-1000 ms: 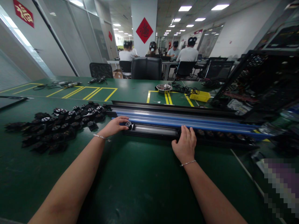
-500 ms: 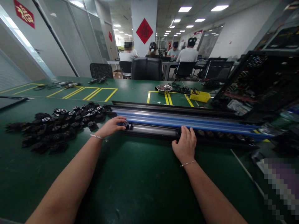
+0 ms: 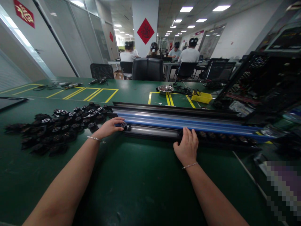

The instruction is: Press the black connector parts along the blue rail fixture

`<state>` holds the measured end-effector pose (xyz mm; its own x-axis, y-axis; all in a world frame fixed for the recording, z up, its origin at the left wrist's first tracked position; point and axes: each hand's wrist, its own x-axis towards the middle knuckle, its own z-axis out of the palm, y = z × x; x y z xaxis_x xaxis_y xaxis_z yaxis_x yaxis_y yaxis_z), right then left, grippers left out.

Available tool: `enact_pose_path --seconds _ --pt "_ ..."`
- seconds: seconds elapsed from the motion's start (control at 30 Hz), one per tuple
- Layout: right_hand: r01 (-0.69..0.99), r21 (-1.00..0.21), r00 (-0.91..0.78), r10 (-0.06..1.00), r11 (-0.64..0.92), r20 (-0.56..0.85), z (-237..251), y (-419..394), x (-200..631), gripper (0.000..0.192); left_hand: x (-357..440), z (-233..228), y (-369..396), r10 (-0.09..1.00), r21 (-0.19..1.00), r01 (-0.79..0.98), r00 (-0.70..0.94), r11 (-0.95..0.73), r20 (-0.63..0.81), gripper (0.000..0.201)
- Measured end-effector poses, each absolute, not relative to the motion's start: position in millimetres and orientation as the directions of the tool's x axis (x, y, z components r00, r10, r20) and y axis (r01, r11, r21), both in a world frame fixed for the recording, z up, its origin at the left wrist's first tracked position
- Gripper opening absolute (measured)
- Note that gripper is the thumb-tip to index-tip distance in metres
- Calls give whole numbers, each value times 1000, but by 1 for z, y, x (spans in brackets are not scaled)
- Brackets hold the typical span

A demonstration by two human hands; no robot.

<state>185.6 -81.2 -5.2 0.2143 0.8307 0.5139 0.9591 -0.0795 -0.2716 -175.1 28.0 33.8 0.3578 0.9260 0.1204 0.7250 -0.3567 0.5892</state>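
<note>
While pinching a small black part (image 3: 124, 126) at the left end of a long black tray (image 3: 151, 137) with the left hand (image 3: 113, 126), rests the right hand (image 3: 186, 145) farther along the same tray. Holds the left hand narrow, with thumb and forefinger drawn close against the part. Bends the fingers of the right hand over the tray, slightly parted, just beside a dark block (image 3: 180, 135); cannot tell whether gripping that block or only touching it. Leaves a shiny grey stretch (image 3: 154, 131) of the tray in sight between both hands, and has a row of similar parts (image 3: 217, 136) inside the tray to the right. Wears a thin bracelet on each wrist. Has blue strips (image 3: 164, 122) just behind the tray, running roughly alongside, and a black rail (image 3: 174, 108) behind those, all on the green counter (image 3: 141, 185). To the left, near the left hand, has a broad spread of small black pieces (image 3: 56, 128). Farther back on the counter, has a metal bowl (image 3: 165, 90), tangled cables (image 3: 185, 88) and a yellow box (image 3: 201, 97). Faces chairs and seated people beyond the far edge.
</note>
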Motion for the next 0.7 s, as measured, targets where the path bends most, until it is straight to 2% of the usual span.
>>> enact_pose_path --seconds 0.2,0.43,0.6,0.7 --pt "960 -268 211 830 -77 516 -5 -81 186 64 -187 34 28 937 597 728 319 -337 140 62" --pt "959 -274 212 831 -75 514 -6 -81 186 64 -228 24 33 971 637 735 211 -231 109 69" --pt "957 -282 214 826 -70 521 -5 -81 186 64 -255 9 26 999 700 714 32 -3 -27 78" --pt "956 -282 219 828 -77 517 -4 -81 185 63 -265 5 22 996 696 713 -58 89 -68 76"
